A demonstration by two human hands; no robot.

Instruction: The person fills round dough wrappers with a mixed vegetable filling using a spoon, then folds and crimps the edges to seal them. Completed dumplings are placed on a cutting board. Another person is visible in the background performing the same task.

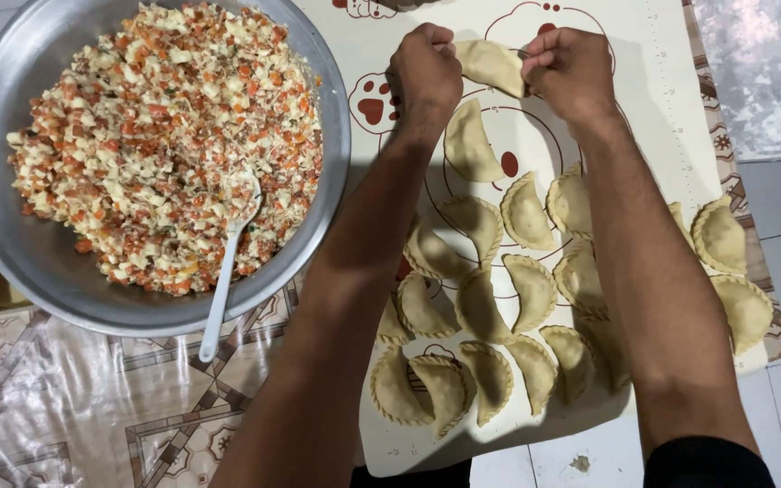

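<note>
Cream-coloured, with red paw prints and circle outlines, a pastry mat [653,81] covers a patterned plastic tablecloth [65,398], and the head camera looks straight down on it. At the far end of the mat, both hands meet on one folded dumpling [492,65]. It is held just above the mat, its long axis running from upper left to lower right, between the two fists. The left hand [425,70] is closed on the left tip, the right hand [569,68] is closed on the lower right end, fingers curled tight, so both hands are equally near and the piece lies directly between them. Whether its edge is crimped yet is hard to tell, since the fingers cover most of the seam.

Just below it lies a smooth, unpleated half-moon [470,145], and nearer the person a crowd of finished dumplings [490,316] with rope-like edges, many touching or overlapping. To the left, partly off the mat, stands a large metal bowl [11,244] of chopped orange and white filling [155,136], with a white spoon [228,262] resting in it, handle pointing over the near rim
</note>
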